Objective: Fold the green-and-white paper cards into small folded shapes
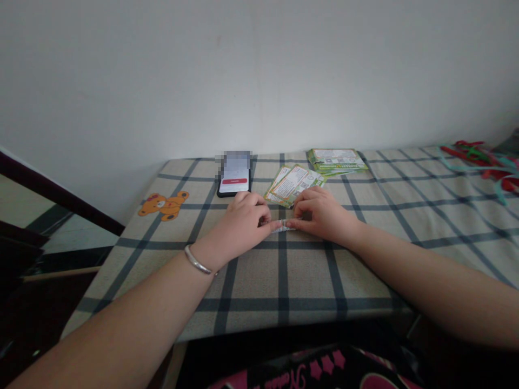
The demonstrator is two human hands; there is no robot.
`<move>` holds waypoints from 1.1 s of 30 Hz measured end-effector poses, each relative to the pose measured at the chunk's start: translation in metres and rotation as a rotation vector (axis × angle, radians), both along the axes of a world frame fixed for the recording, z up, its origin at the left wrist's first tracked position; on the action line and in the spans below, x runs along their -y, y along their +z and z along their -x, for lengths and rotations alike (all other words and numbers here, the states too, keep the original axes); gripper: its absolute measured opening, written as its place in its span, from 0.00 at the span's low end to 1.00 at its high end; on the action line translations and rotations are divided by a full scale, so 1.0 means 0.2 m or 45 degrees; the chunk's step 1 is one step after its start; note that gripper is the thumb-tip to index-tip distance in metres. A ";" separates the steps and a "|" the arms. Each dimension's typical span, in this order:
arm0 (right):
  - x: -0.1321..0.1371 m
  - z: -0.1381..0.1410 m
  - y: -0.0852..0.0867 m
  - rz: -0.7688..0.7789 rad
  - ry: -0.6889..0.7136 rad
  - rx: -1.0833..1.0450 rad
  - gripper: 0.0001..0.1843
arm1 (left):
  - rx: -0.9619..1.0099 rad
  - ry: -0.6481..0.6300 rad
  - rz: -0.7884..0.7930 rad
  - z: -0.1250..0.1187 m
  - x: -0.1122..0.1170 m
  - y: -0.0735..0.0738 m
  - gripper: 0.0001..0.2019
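My left hand [243, 219], with a silver bangle at its wrist, and my right hand [320, 215] meet at the middle of the checked tablecloth [279, 270]. Both have fingers curled and pressed down on a small folded strip of paper [283, 227] lying flat between their fingertips. Only the middle of the strip shows; its ends are under my fingers. Just beyond my hands lie a few fanned green-and-white printed leaflets [292, 183].
A phone [234, 178] with a lit screen lies behind my left hand. A stack of the same leaflets [336, 160] sits near the wall. Red and green ribbons [486, 162] lie at the far right. A bear print [164, 205] marks the cloth's left side.
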State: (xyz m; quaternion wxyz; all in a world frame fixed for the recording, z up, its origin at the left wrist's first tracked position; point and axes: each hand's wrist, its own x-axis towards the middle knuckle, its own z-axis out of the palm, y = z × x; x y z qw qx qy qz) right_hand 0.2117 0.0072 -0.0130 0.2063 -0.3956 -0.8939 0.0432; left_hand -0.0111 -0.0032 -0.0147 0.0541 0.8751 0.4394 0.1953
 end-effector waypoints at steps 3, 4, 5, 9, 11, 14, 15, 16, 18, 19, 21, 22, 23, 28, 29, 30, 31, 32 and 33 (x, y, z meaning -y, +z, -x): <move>0.00 0.00 0.00 -0.015 -0.003 0.034 0.16 | -0.004 0.004 -0.015 0.00 0.00 -0.01 0.17; -0.01 0.00 0.00 -0.016 -0.007 0.049 0.16 | -0.005 0.005 -0.018 0.00 0.00 -0.01 0.17; -0.01 0.00 0.00 -0.017 -0.013 0.063 0.16 | -0.006 0.008 -0.022 0.00 0.00 -0.01 0.17; 0.00 0.00 0.00 -0.039 -0.060 0.104 0.15 | -0.016 0.031 -0.026 -0.01 0.00 -0.01 0.16; 0.00 0.01 0.00 -0.051 -0.077 0.121 0.15 | -0.022 0.036 -0.026 -0.01 0.00 -0.01 0.16; 0.01 0.01 0.01 -0.045 -0.078 0.141 0.16 | -0.043 0.037 -0.033 -0.01 0.00 0.00 0.15; 0.02 0.01 0.01 -0.046 -0.076 0.147 0.16 | -0.052 0.038 -0.036 -0.02 0.00 0.00 0.16; 0.02 0.01 0.01 -0.050 -0.075 0.153 0.16 | -0.060 0.040 -0.043 -0.02 0.00 0.00 0.16; 0.03 0.02 0.01 -0.072 -0.072 0.162 0.15 | -0.076 0.046 -0.058 -0.02 0.01 0.00 0.15; 0.04 0.02 0.02 -0.082 -0.071 0.165 0.14 | -0.082 0.049 -0.066 -0.02 0.01 0.00 0.15; 0.04 0.03 0.02 -0.086 -0.077 0.167 0.13 | -0.094 0.053 -0.071 -0.03 0.01 0.01 0.15; 0.04 0.03 0.02 -0.079 -0.082 0.168 0.12 | -0.099 0.057 -0.068 -0.03 0.02 0.01 0.14; 0.04 0.03 0.02 -0.070 -0.089 0.168 0.12 | -0.101 0.064 -0.065 -0.03 0.02 0.01 0.15; 0.03 0.03 0.01 -0.035 -0.116 0.152 0.14 | -0.100 0.094 -0.063 -0.02 0.02 0.02 0.15; 0.03 0.02 0.01 -0.028 -0.125 0.142 0.14 | -0.104 0.095 -0.060 -0.02 0.02 0.02 0.15; 0.03 0.02 0.01 -0.019 -0.137 0.130 0.14 | -0.108 0.098 -0.058 -0.01 0.02 0.02 0.15; 0.03 0.02 0.01 -0.004 -0.147 0.117 0.14 | -0.112 0.104 -0.057 -0.01 0.02 0.02 0.15; 0.03 0.01 0.01 0.012 -0.154 0.105 0.15 | -0.114 0.111 -0.058 0.00 0.02 0.02 0.15; 0.03 0.01 0.01 0.027 -0.157 0.097 0.15 | -0.115 0.120 -0.059 0.00 0.02 0.02 0.15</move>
